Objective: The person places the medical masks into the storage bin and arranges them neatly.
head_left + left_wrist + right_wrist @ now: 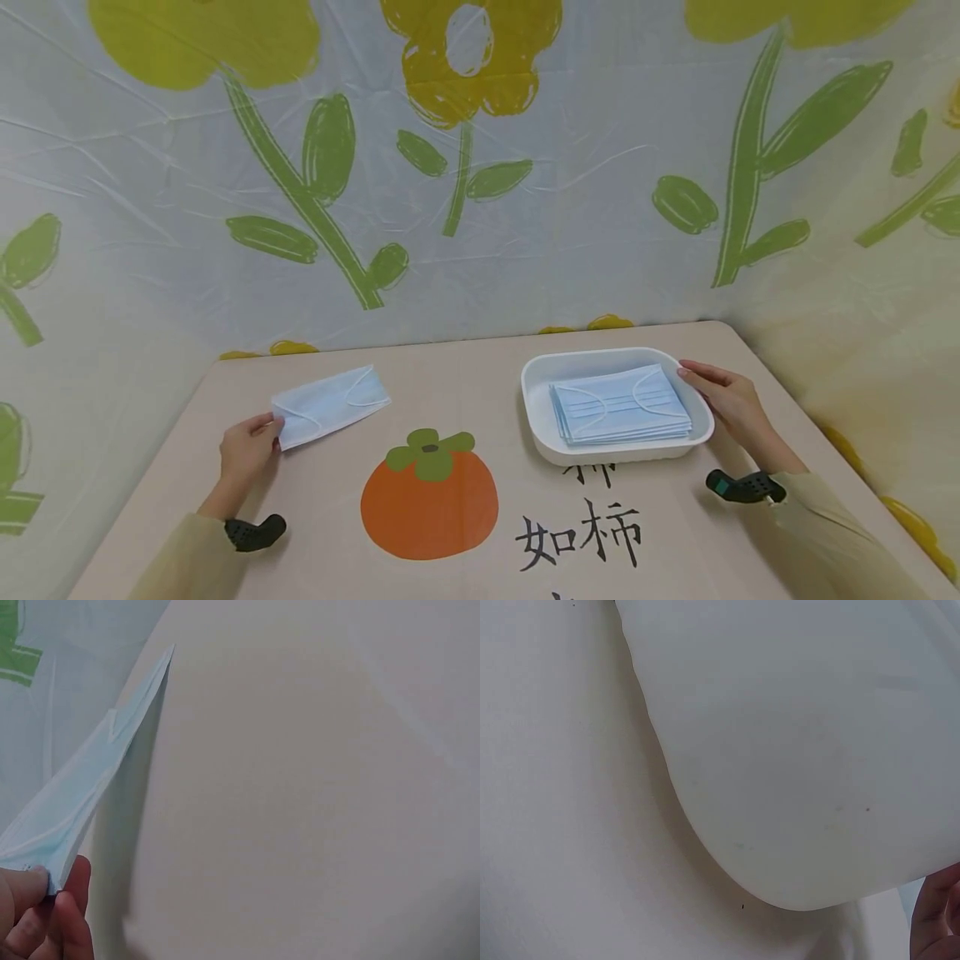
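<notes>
Between thumb and fingers, my left hand (246, 454) pinches the near-left corner of a light blue face mask (333, 406) with white ear loops. In the left wrist view that mask (94, 769) slants up from the fingertips, its far end over the tabletop. My right hand (731, 408) grips the right rim of a white plastic tray (626, 456), thumb near the top edge. A stack of several blue masks (622, 404) lies inside it. The tray's outer surface (795, 765) fills much of the right wrist view, with fingers (930, 915) at the right edge.
The pale tabletop (450, 367) bears a printed orange persimmon (430, 508) and black characters (581, 533) in front of the tray. A white curtain (480, 275) with yellow flowers hangs behind. Each wrist carries a dark camera mount (255, 533).
</notes>
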The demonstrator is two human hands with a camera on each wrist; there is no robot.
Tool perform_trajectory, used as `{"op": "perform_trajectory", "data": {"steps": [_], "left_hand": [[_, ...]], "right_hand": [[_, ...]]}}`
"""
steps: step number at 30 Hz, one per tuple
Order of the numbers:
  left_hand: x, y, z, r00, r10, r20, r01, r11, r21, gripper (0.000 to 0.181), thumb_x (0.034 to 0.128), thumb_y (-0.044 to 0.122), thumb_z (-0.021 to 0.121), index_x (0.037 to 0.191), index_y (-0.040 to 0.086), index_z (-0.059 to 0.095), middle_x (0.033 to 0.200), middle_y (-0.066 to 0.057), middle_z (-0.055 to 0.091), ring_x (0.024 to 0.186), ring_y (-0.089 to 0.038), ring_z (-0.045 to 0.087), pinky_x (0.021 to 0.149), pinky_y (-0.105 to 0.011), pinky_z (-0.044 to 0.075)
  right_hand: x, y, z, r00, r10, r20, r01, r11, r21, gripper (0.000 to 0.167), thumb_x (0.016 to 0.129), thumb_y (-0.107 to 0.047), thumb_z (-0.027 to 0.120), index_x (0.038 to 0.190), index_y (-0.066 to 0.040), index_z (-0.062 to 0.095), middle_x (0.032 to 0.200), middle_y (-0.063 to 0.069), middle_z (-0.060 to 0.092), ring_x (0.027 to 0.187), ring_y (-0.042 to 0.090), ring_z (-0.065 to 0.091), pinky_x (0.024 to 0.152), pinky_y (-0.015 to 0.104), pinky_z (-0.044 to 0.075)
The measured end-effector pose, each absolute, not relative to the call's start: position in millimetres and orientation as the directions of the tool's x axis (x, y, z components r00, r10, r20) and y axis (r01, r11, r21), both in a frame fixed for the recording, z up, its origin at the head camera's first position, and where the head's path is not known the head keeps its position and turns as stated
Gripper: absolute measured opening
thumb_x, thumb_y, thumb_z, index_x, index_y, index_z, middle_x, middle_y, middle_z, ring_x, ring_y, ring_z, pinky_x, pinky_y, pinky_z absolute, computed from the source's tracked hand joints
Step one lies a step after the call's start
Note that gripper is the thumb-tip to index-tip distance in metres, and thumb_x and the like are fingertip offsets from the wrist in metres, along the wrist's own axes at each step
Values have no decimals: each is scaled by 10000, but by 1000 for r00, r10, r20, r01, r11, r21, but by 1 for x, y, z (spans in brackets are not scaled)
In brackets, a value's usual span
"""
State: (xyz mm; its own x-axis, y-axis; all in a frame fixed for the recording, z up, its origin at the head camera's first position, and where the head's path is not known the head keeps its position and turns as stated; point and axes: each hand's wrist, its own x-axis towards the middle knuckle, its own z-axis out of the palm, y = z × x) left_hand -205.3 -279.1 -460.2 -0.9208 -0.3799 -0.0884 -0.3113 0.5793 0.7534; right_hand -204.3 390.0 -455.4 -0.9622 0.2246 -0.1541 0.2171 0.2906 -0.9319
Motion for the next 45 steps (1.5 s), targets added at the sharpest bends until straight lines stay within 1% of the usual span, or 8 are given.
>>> {"op": "perform_trajectory", "data": {"steps": [4,6,15,21,28,34,41,45], "left_hand": [[-200,-273,-458,-910,-404,-90,-316,537,782,425,952,213,565,1241,-99,573,773,-76,712,573,-25,550,526,-163,448],[-198,-270,-457,-904,-417,-99,-324,514,794,415,950,209,570,1239,-89,578,762,-40,707,566,-24,551,523,-160,454],[-193,-256,-454,-911,-404,-89,-279,442,852,387,939,169,600,1219,-98,590,738,21,696,542,0,552,531,-145,494],[-189,-248,-448,-918,-385,-95,-266,420,868,399,947,184,597,1235,-92,581,749,49,691,551,9,561,550,-135,504],[-185,-233,-444,-928,-361,-98,-245,389,888,400,940,170,606,1231,-103,577,818,-3,718,551,20,560,551,-134,509],[-182,-218,-439,-942,-323,-87,-219,402,889,385,938,157,609,1227,-96,587,933,-118,734,580,27,568,561,-126,510],[-179,-201,-432,-955,-278,-104,-220,427,877,387,948,173,600,1245,-74,583,1097,-245,683,635,-15,592,594,-128,518],[-179,-192,-430,-964,-251,-84,-188,426,885,372,945,153,600,1231,-85,590,1083,-260,682,634,-27,610,595,-131,523]], "right_hand": [[-204,389,-456,-961,231,-155,220,289,-932,723,889,-489,617,1404,-10,451,892,-310,492,792,-150,542,718,84,513],[-204,389,-456,-960,232,-156,221,292,-930,726,889,-493,615,1405,-9,449,897,-307,486,797,-148,537,719,83,512],[-204,388,-457,-959,235,-156,223,295,-929,737,894,-490,610,1411,4,434,896,-307,484,794,-148,536,718,86,513],[-203,388,-458,-957,242,-160,229,294,-928,743,888,-500,610,1419,-13,432,954,-282,482,811,-142,534,741,81,507],[-203,388,-459,-959,233,-163,228,288,-930,744,888,-502,610,1423,-18,429,960,-278,479,812,-146,535,741,82,509],[-202,391,-457,-966,212,-145,201,271,-941,713,889,-486,618,1410,-29,453,910,-317,501,810,-155,541,729,79,509],[-202,392,-458,-973,194,-124,174,270,-947,668,907,-452,610,1403,-29,464,896,-336,519,822,-158,543,728,74,506],[-203,391,-458,-973,196,-123,175,272,-946,684,899,-463,614,1404,-27,462,904,-333,512,826,-159,543,739,72,503]]}}
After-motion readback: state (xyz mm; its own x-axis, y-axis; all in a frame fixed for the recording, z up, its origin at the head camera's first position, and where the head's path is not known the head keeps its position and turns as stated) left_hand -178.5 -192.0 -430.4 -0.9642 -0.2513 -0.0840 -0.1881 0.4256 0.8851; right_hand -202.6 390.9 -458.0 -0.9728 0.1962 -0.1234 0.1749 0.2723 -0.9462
